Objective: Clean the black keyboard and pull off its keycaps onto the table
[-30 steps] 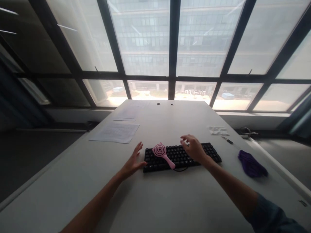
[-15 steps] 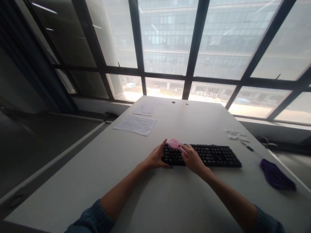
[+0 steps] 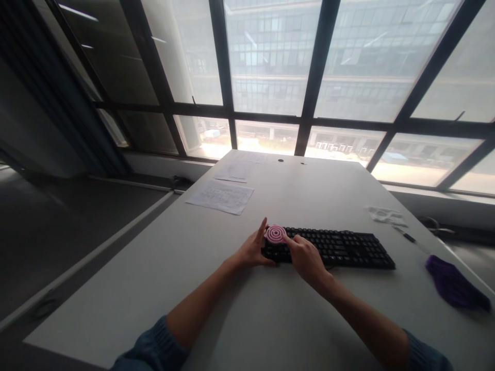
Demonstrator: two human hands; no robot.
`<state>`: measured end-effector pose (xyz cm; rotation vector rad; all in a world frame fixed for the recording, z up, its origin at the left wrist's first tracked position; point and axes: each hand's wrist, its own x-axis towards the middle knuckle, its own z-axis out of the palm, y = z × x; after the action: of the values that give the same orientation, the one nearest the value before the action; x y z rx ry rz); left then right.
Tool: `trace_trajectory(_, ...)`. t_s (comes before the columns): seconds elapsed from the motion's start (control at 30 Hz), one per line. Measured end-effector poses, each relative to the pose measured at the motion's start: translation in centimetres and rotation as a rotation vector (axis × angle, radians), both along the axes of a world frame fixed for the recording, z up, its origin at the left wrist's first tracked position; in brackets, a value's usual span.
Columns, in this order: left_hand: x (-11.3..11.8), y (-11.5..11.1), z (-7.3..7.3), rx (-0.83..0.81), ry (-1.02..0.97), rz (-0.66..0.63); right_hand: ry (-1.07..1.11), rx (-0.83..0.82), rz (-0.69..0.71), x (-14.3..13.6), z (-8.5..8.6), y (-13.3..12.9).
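Note:
A black keyboard [image 3: 344, 248] lies flat on the white table. Its left end is gripped by my left hand [image 3: 250, 250], with the thumb along the near edge and the fingers at the far edge. Over the left-hand keys is a pink hairbrush [image 3: 276, 234] with a round, spiral-patterned head, its face turned up and its bristle side down. My right hand [image 3: 307, 258] is closed on the brush, index finger extended onto the head; the handle is mostly hidden by the hand. Whether the bristles touch the keys is hard to make out.
Printed sheets of paper [image 3: 222, 197] lie at the table's left side. On the right are a white cloth-like item [image 3: 386, 216], a thin tool with a black part [image 3: 408, 237], and a purple cloth [image 3: 456, 283]. Large windows stand beyond the far edge.
The brush has shifted slightly left and nearer along the keys, and its handle shows less now. My left hand stays at the keyboard's end. The whole view has turned a little.

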<state>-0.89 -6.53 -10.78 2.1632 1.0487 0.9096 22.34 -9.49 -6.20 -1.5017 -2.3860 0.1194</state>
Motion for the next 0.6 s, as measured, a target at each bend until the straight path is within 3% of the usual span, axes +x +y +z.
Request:
trace_trajectory(0.13, 0.0, -0.1, 0.2, -0.008, -0.038, -0.026, 0.037, 0.017, -0.097, -0.5, 0.1, 0.8)
trace_trajectory(0.37, 0.2, 0.1, 0.5, 0.009, -0.057, -0.082, 0.02, 0.008, -0.098, -2.6, 0.3, 2.4)
trace_trajectory(0.6, -0.1, -0.1, 0.2, -0.01, -0.005, -0.002, 0.013, 0.041, -0.18, -0.1, -0.1, 2.1)
